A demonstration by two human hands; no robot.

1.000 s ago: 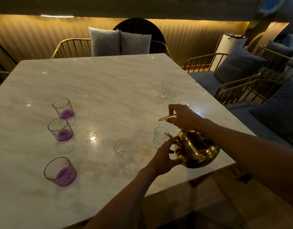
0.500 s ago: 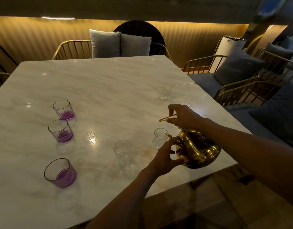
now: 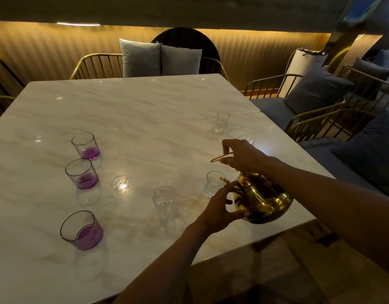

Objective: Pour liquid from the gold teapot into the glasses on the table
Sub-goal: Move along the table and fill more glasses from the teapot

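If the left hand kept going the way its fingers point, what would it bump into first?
The left hand points up and to the right, at the gold teapot. Its fingertips already look to be touching the pot's side, so the teapot comes first. The small clear glass by the spout stands just left of that line, though depth is unclear.

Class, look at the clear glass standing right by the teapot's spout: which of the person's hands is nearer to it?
Left. The left hand is beside the glass, steadying the teapot; the right hand is above and behind it, on the handle.
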